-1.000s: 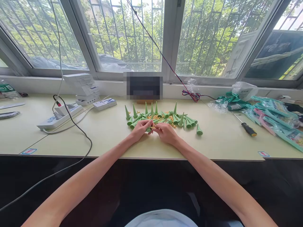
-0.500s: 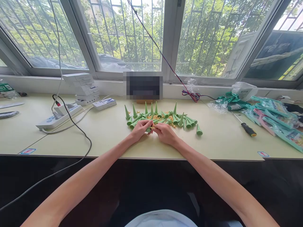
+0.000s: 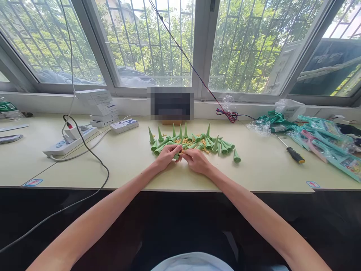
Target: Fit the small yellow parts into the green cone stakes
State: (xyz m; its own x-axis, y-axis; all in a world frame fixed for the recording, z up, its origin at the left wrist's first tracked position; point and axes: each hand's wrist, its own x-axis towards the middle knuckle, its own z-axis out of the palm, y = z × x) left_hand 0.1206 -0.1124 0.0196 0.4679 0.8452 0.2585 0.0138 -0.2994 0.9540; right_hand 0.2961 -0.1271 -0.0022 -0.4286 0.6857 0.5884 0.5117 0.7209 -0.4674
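My left hand (image 3: 167,156) has its fingers closed around a green cone (image 3: 176,156), near the table's front middle; my right hand (image 3: 197,160) pinches a small yellow piece (image 3: 181,152) against it. My fingers hide how far the piece sits in the cone.

Just beyond my hands lies a heap of green cones (image 3: 224,146), some upright, others on their sides with open ends facing me; I cannot tell what is in them. Loose yellow pieces (image 3: 207,151) lie among them on the table (image 3: 254,171).

To the left, I see a stack of white boxes (image 3: 97,103) and a single box (image 3: 124,126), their contents hidden. At the far right, teal items (image 3: 327,141) lie partly covered by clear plastic, near a screwdriver (image 3: 295,154).
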